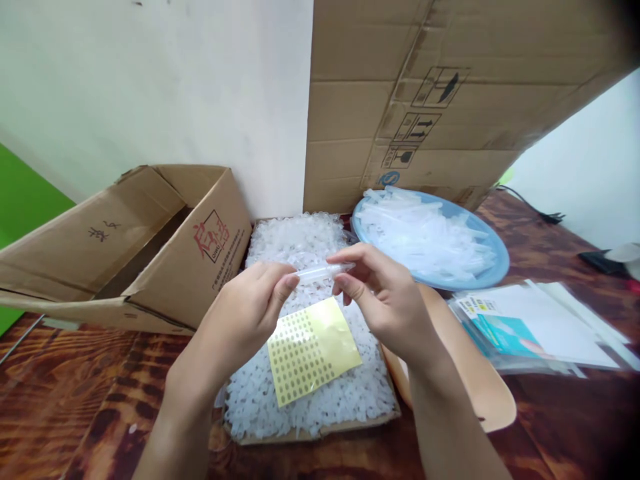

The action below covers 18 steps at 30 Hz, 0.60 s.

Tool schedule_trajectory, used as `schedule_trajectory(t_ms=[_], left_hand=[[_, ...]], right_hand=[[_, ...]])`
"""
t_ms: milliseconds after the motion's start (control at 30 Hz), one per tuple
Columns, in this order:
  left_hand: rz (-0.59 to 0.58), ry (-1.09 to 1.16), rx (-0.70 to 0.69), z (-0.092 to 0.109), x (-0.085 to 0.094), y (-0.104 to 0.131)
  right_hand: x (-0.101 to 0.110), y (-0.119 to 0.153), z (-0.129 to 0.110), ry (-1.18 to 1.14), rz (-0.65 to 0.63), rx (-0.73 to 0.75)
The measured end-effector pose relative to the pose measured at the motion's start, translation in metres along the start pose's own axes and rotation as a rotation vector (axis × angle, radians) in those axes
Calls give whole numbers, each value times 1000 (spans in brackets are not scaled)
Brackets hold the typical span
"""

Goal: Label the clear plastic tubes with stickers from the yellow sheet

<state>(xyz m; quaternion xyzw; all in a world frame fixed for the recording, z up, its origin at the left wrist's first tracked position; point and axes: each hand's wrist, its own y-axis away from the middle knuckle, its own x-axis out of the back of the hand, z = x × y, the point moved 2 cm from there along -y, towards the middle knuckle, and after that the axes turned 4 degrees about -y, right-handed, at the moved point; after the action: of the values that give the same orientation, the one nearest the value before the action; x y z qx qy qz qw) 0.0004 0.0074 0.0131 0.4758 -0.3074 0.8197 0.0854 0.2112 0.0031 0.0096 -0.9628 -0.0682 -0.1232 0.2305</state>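
Left hand (250,300): thumb and fingertips pinched together on the near-left end of the tube; no gap beyond its thickness.
Right hand (387,300): thumb and forefinger bent round the tapered end, narrowly parted by the tube; remaining fingers curled loosely.
Tube (317,272): slim, translucent, smooth; lies almost level between both hands, above the tray.
Sheet (315,350): yellow, glossy, flat; rows of small oval marks cover its left part; set just below the grip.
Pieces (345,403): small, translucent, nubbly; heaped beneath the sheet and behind the grip.
Tray (360,425): shallow cardboard rim under the heap.
Panel (480,383): tan, smooth, rounded corners; right of the grip, partly behind the right forearm.
Open carton (175,267): corrugated board, red print; left of the grip.
Basin (500,267): blue, round; beyond the grip to the right, piled with clear slender tubes (425,233).
Packets (575,320): glossy film, white and teal; far right.
Tabletop (80,387): dark red-brown wood grain.
Large carton (450,120): creased brown board, beyond the basin.
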Motion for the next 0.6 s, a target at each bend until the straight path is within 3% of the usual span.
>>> schedule_trajectory(t_ms=[100,300,500,600], left_hand=[[-18,65,-1,1,2,-1],[251,-32,-113,15,-1,-4],[505,-162,-279,23,-5,-3],[491,-134,-272,21,-7,-5]], right_hand=[[6,2,-1,77,20,1],[-1,2,-7,112,79,-62],[-9,6,-13,-152,168,-170],[-10,4,-10,-210,198,-228]])
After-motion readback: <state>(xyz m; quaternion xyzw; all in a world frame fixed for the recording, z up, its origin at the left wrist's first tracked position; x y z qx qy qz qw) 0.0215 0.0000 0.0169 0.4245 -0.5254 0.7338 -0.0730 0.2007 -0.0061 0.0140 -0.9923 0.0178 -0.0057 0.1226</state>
